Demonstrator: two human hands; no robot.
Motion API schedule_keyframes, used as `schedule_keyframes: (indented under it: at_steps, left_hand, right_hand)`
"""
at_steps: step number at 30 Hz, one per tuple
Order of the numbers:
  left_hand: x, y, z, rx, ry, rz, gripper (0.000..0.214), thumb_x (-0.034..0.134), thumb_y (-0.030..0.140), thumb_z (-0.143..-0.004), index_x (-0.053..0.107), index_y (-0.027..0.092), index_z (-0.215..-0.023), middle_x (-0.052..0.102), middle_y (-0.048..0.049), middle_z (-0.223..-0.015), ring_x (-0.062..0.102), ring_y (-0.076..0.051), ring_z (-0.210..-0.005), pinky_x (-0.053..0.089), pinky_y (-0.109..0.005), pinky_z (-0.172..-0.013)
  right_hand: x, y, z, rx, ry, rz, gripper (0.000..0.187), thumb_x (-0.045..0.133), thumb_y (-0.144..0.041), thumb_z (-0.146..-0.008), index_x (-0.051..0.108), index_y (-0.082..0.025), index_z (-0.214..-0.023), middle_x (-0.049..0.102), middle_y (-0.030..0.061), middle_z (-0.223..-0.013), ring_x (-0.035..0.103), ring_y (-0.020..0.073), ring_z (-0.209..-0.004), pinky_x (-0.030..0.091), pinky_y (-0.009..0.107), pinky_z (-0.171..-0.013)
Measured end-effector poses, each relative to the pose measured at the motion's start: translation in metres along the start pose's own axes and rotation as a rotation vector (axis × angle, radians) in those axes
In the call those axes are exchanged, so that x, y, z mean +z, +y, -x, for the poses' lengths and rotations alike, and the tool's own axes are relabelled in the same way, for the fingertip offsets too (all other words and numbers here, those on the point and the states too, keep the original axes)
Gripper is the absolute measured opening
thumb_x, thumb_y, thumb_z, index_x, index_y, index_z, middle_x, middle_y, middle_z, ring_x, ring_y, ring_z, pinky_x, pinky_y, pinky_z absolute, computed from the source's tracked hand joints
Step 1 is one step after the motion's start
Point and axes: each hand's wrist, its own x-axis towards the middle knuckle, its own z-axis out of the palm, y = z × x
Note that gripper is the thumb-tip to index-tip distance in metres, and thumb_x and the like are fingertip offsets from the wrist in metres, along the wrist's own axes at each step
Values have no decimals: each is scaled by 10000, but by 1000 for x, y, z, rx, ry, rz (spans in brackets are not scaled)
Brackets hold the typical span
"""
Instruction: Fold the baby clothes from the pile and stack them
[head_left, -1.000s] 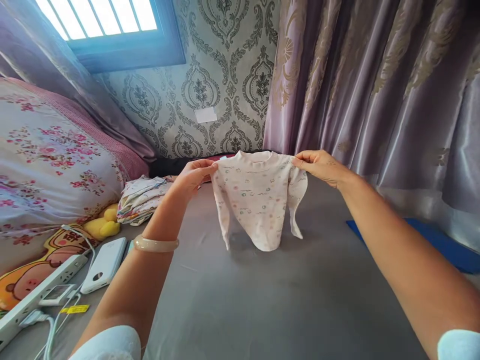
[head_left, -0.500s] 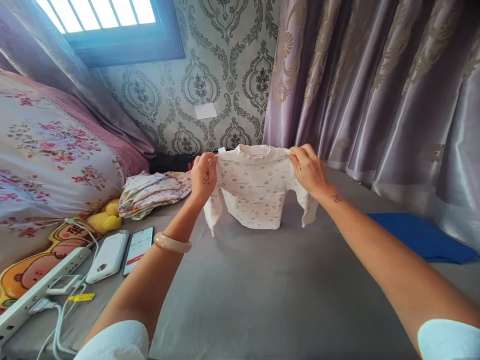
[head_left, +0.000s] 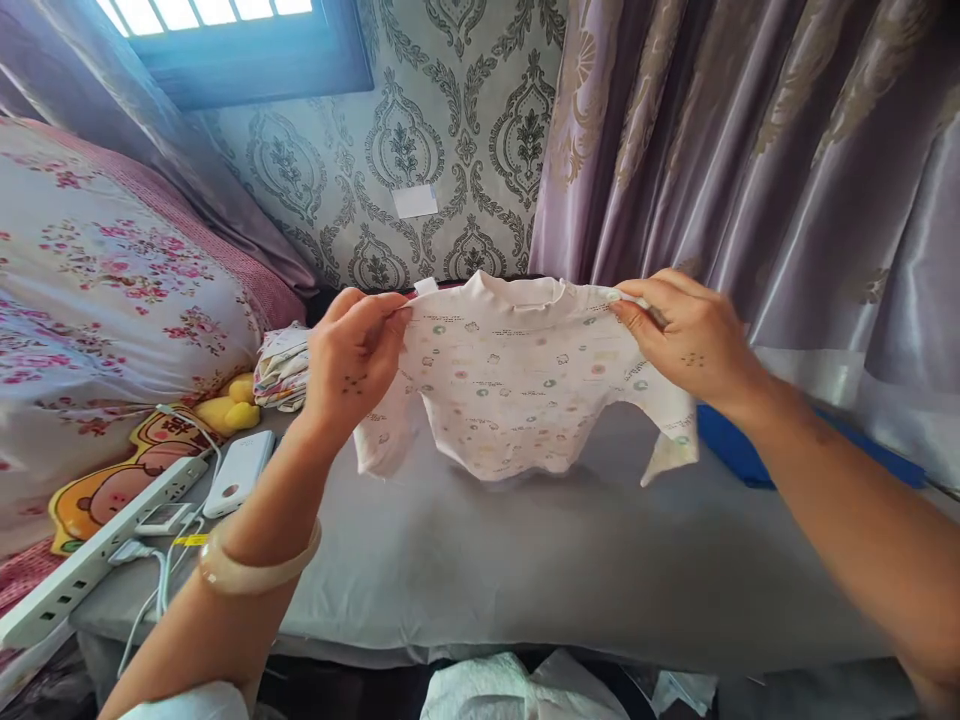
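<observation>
Shirt (head_left: 517,380) pulled closer, both hands (head_left: 352,350) pinching shoulders

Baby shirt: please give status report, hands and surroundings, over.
Hands: left hand and right hand pinch baby shirt at shoulders. Shirt spread, sleeves dangling, hem close over grey sheet. To the left, apart: folded clothes pile, power bank.

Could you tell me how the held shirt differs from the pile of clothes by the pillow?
The shirt is spread open, held at its shoulders by the left hand and right hand; the pile of clothes lies folded on the grey sheet. The shirt is one garment; the pile shows several layers. Both are pale printed fabric.
</observation>
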Motion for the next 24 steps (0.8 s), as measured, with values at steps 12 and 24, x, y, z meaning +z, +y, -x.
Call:
schedule_keyframes:
  at_steps: [12,24]
  left_hand:
    - [56,-58,7,-272,-455,39,249,549,354,-834,734,189,-867,584,-21,-659,481,-174,-639,356,-295,-637]
    - [165,-104,87,-382,-739,-328,359,315,342,-1011,625,244,-1164,575,-96,-1088,628,-223,-926,413,-283,-674]
  right_hand:
    - [65,39,-6,157,-369,-49,289,522,-363,-920,721,-193,-1043,711,84,-988,630,232,-882,459,342,-797]
    - [174,68,52,240,-666,306,361,287,-370,-1030,610,-260,-1148,625,93,-1158,645,237,-921,390,325,-678]
